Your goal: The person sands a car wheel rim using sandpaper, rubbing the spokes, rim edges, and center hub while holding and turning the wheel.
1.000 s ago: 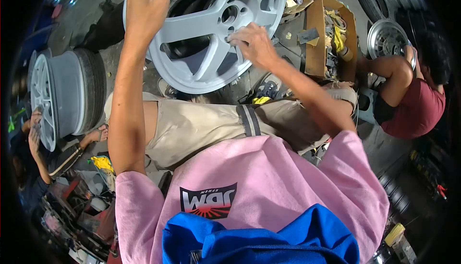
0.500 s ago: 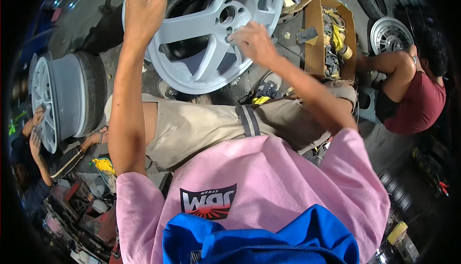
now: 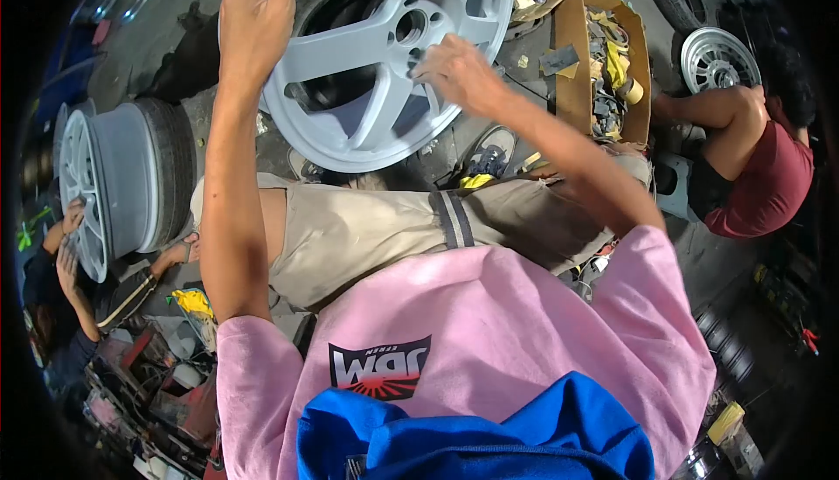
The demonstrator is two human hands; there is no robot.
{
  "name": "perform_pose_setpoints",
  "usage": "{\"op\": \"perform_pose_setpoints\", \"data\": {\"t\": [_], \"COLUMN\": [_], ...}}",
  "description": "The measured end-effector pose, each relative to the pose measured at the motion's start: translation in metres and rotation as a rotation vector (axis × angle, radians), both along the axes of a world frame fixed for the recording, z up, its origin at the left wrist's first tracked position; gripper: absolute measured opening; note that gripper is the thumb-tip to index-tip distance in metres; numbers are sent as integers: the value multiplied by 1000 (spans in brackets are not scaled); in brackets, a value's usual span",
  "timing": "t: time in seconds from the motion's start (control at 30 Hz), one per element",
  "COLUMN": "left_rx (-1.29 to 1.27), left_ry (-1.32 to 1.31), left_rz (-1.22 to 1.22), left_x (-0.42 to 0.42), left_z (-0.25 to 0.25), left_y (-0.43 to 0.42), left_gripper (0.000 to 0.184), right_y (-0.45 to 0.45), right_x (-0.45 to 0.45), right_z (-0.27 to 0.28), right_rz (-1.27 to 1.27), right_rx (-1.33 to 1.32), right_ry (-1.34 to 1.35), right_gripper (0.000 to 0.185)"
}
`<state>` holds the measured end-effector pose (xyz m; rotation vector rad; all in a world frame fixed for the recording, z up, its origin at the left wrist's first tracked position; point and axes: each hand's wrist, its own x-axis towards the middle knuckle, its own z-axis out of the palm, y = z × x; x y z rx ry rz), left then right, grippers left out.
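Observation:
A grey five-spoke wheel rim (image 3: 336, 55) stands tilted in front of my legs, with a dark tyre (image 3: 328, 17) visible through its openings. My left hand (image 3: 255, 21) grips the rim's outer edge at the upper left, its thumb on the near side and part of the fingers cut off by the frame. My right hand (image 3: 461, 72) is at a spoke near the centre hole and lug holes, fingers bent and pressed together against the surface. Whatever the right fingertips may hold is hidden.
Right of the wheel are a cardboard box (image 3: 572, 87) of scraps and a yellow cloth. A person in a maroon shirt (image 3: 769, 185) crouches by a silver rim (image 3: 718, 61). At left, another person's hands (image 3: 70, 244) touch a grey wheel (image 3: 122, 174). Tools and machine parts (image 3: 166, 375) lie lower left.
My right hand has shifted slightly up and left on the spoke. My left hand and the rim have moved a little to the left in view.

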<state>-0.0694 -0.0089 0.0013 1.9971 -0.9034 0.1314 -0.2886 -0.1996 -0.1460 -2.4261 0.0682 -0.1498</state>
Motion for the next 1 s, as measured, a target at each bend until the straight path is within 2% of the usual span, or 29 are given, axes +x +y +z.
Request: {"op": "perform_pose_setpoints", "data": {"t": [0.07, 0.1, 0.23, 0.3, 0.33, 0.43, 0.53, 0.57, 0.6, 0.67, 0.7, 0.73, 0.8, 0.87, 0.93, 1.0], "left_rx": [-6, -6, -33, -38, -42, -42, -61, -71, -73, -50, -48, -53, -62, -32, -38, -42], "left_ry": [-13, -16, 15, 32, 33, 19, -5, -10, -14, -8, -6, -1, 0, -60, -43, -32], "left_rz": [-5, 1, -23, -34, -23, -35, -29, -24, -22, -21, -31, -37, -26, -14, -3, -10], "left_x": [-1, 0, 1, -1, -2, -3, 1, 3, 3, -1, -1, -1, 1, 4, 2, 1], "left_z": [3, 3, 2, 2, 3, 3, -3, -5, -3, -1, -1, -1, -1, -5, -3, -2], "left_y": [-2, -2, -4, -4, -4, -5, -1, -1, -1, -2, -4, -4, -1, 2, 0, -4], "left_gripper": [31, 31, 29, 28, 27, 27, 28, 28, 28, 30, 30, 30, 30, 31, 31, 31], "right_y": [-37, -45, -30, -1, -6, -31, -19, -8, -10, -15, -26, -30, -35, -10, 19, 11], "right_x": [5, 9, 17, 12, 11, 10, 14, 13, 15, 13, 11, 10, 15, 13, 5, 3], "right_z": [0, 10, 9, 1, -1, -7, -3, 0, 0, -1, 0, -1, -2, -15, -9, -11], "right_rz": [260, 336, 322, 182, 179, 187, 161, 124, 125, 153, 167, 164, 120, 78, -130, -155], "right_rx": [-807, -972, -921, -292, -290, -734, -720, -583, -586, -204, -382, -382, -615, -594, 79, 102], "right_ry": [-43, 44, 2, 99, 100, -163, -13, 78, 74, 34, -21, -17, -116, -123, -41, -51], "right_gripper": [26, 29, 27, 25, 25, 20, 22, 20, 20, 19, 20, 20, 19, 18, 18, 19]}}
